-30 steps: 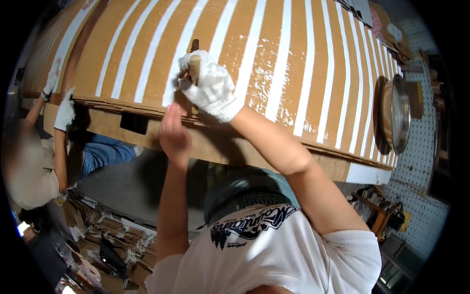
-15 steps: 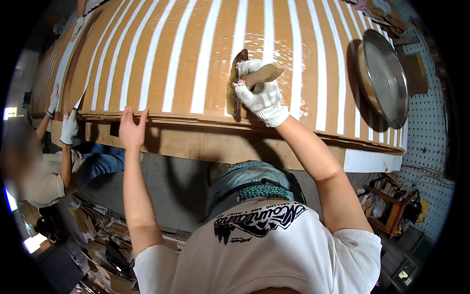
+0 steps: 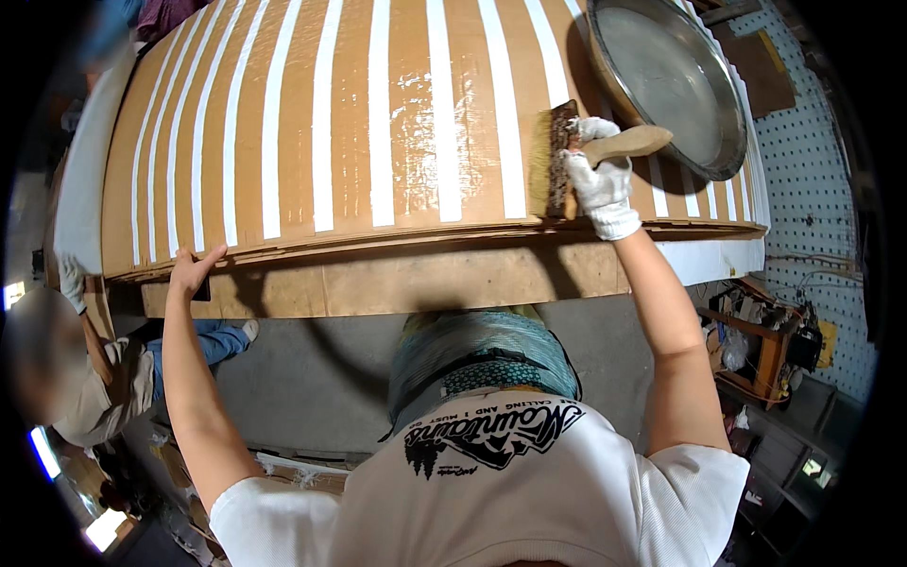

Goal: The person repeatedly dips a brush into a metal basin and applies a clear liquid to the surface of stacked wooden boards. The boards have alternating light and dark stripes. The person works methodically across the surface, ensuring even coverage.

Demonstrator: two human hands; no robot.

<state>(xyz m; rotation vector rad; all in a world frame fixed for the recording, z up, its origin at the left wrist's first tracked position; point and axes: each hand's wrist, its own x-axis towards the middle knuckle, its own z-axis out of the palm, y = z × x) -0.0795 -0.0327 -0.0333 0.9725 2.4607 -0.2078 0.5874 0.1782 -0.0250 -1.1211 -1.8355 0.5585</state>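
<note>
My right hand, in a white knit glove, is closed around a wide flat brush with a pale wooden handle. The brush's bristles face left and touch the brown, white-striped top sheet near its front edge, right of the middle. Wet, shiny patches show on that sheet left of the brush. My bare left hand rests on the front edge of the sheet stack at the left, thumb and fingers apart. Just beyond my right hand sits a large metal basin of cloudy greyish liquid.
A co-worker at the left has a gloved hand at the end of a long pale sheet beside the stack. Another person is partly visible at the far left. A perforated wall panel and a cluttered wooden rack stand at the right.
My right hand and the brush have shifted right, closer to the basin. My left hand has slid left along the edge. The co-worker's sheet at the left has come away from the stack.
</note>
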